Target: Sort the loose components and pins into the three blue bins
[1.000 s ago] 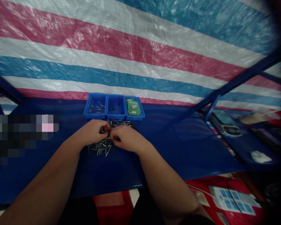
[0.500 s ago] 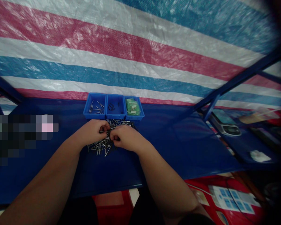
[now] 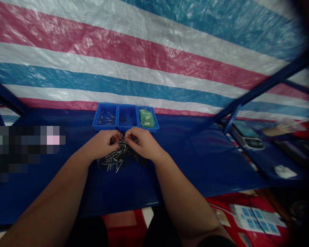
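Note:
A heap of thin metal pins, silvery and dark, lies on the blue table. Over its left back part is my left hand, thumb and fingers curled into a pinch. Close beside it, my right hand also pinches, its fingertips nearly meeting those of the left. What sits between the fingertips is too small to make out. Just behind the hands stand three blue bins: the left bin holds a few metal pins, the middle bin small black pieces, the right bin a green plastic packet.
A striped tarp hangs behind the table. Blue frame bars rise at the right, beyond which a digital scale and a white crumpled item rest on another surface. Printed sheets lie at lower right.
My right hand has moved back and slightly right over the heap, uncovering more dark pins at its front right. My left hand has shifted only slightly.

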